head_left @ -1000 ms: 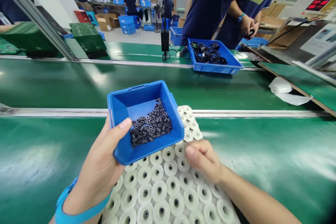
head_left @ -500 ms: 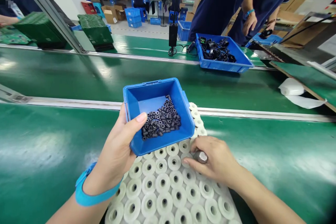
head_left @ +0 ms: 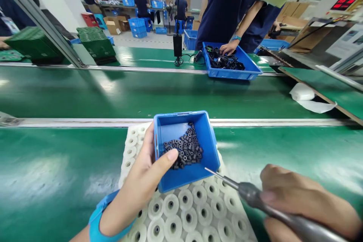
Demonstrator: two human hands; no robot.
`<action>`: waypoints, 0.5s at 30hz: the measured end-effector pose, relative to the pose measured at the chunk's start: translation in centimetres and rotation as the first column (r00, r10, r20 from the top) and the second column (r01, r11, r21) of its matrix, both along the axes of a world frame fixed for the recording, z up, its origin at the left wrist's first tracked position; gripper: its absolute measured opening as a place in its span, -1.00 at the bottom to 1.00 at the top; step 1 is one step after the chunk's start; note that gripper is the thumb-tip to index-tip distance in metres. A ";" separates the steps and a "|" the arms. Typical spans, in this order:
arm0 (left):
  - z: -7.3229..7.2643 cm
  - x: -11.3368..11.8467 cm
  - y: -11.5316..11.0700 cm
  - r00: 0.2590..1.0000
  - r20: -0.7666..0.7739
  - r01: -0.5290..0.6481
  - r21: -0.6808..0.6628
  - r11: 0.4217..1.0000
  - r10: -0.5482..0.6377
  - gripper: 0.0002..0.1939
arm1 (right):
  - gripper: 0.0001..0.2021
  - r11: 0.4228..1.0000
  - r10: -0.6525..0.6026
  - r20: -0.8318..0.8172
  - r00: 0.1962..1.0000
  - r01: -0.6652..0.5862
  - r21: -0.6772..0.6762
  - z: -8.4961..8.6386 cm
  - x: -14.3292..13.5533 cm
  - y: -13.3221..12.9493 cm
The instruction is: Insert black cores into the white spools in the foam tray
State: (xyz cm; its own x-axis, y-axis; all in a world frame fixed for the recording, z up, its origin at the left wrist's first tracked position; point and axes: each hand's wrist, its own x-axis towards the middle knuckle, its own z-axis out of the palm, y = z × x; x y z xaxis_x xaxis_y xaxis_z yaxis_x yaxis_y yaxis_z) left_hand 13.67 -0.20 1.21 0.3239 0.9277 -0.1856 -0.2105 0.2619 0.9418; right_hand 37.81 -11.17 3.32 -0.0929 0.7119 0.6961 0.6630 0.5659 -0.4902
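A blue bin with many small black cylindrical pieces is held by my left hand, thumb over its near left rim. Beneath it lies a board of round whitish cups, several with dark centres. My right hand, slightly blurred, is wrapped round a dark grey screwdriver-like tool at the lower right. The tool's thin metal tip points up and left, close to the bin's lower right corner.
Across the green work surface stands a blue tray of black cables, with a person's hand in it. Stacked green boards stand back left. A white roll lies at right. People sit farther back.
The bin and my left hand have shifted right and down in view. My right hand has lifted off the cups, moved right and turned the tool. Another person's hand has reached into the cable tray.
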 end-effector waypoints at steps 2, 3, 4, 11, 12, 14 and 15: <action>0.2 0.2 -0.4 1.000 -0.008 0.001 -0.002 1.000 -0.001 -0.10 | -0.84 0.998 0.066 0.077 0.995 -0.068 0.013 -0.1 -0.6 0.3; 0.4 0.3 -0.6 1.000 -0.008 0.001 -0.001 1.000 -0.001 -0.11 | -0.83 0.996 0.081 0.121 0.989 -0.083 0.014 -0.1 -0.9 0.5; 0.4 0.3 -0.7 1.000 -0.008 0.005 0.002 1.000 -0.005 -0.12 | -0.82 0.996 0.081 0.150 0.985 -0.084 0.016 -0.2 -1.1 0.8; -0.2 -0.5 -0.4 0.992 -0.034 0.122 0.115 0.986 -0.119 -0.18 | -0.82 0.997 0.071 0.189 0.979 -0.077 0.022 -0.4 -1.6 1.5; -0.3 -0.6 -0.4 0.992 -0.043 0.121 0.126 0.985 -0.117 -0.19 | -0.82 0.996 0.076 0.196 0.978 -0.082 0.022 -0.5 -1.7 1.6; -0.5 -0.7 -0.5 0.991 -0.063 0.124 0.141 0.982 -0.117 -0.17 | -0.84 0.995 0.082 0.206 0.975 -0.091 0.035 -0.6 -1.8 1.8; -0.5 -0.7 -0.5 0.991 -0.069 0.125 0.147 0.981 -0.116 -0.16 | -0.85 0.995 0.085 0.205 0.975 -0.094 0.038 -0.7 -1.9 1.9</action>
